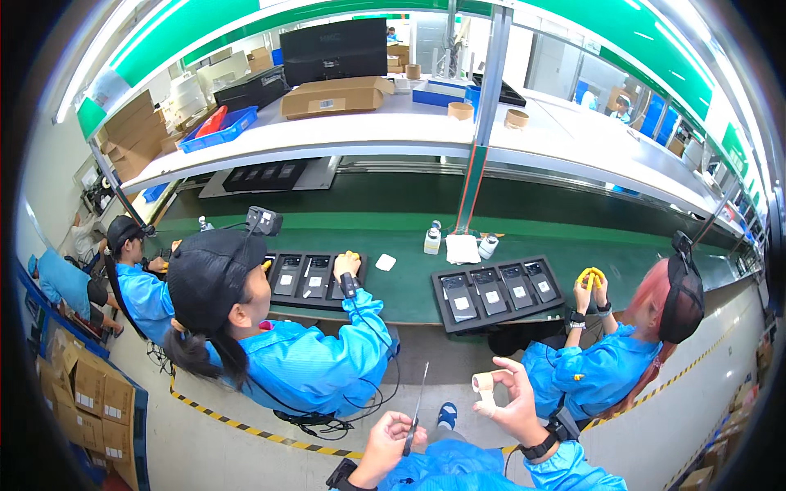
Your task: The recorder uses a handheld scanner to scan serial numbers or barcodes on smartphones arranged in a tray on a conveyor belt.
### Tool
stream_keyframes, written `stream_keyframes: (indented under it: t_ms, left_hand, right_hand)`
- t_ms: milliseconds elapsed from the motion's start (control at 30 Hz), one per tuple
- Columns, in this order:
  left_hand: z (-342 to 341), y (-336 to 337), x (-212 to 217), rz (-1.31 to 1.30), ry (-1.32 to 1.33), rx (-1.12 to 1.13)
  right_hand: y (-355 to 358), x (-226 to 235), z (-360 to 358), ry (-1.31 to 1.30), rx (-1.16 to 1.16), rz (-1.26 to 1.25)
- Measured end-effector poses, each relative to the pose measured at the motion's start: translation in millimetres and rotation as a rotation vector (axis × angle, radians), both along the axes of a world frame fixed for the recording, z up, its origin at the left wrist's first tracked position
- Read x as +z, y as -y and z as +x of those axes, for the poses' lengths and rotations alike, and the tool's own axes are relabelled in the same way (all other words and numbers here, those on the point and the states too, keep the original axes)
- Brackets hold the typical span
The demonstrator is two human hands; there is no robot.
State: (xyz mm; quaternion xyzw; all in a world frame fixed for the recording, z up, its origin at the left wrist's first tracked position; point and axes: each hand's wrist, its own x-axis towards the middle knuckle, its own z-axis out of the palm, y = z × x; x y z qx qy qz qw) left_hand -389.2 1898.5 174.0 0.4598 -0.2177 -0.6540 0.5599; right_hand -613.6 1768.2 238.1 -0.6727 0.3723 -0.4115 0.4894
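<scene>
Low in the middle, my left hand [388, 446] is closed round the dark handle of a slim pointed blade [421, 393], which points up and looks like scissors. To its right, my right hand [517, 403] is raised and pinches a small roll of beige tape [483, 382] between thumb and fingers. A short end of tape seems to hang below the roll, near my thumb. Blade and roll are apart. Beyond my hands, on the green bench [385, 309], lies a black tray [501, 321] with several flat dark devices bearing white labels.
At the left, a co-worker in a blue smock [307, 368] reaches over another black tray [286, 307]. At the right, a co-worker [602, 368] has yellow-tipped fingers together. Small bottles [432, 238] and white sheets [463, 249] stand near a post. A white shelf [360, 131] spans above.
</scene>
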Motion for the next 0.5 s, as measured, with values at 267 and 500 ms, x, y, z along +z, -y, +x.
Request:
stream_keyframes:
  t_ms: [267,500]
  left_hand:
    - [-0.2,55.5,6.6,-0.026,-0.144,-0.03]
    - [5.3,124.1,-26.4,-0.131,0.236,0.035]
  right_hand:
    - [-27.2,-23.7,-14.4,0.303,-0.024,0.468]
    - [-33.1,-34.7,-20.2,0.25,0.001,0.475]
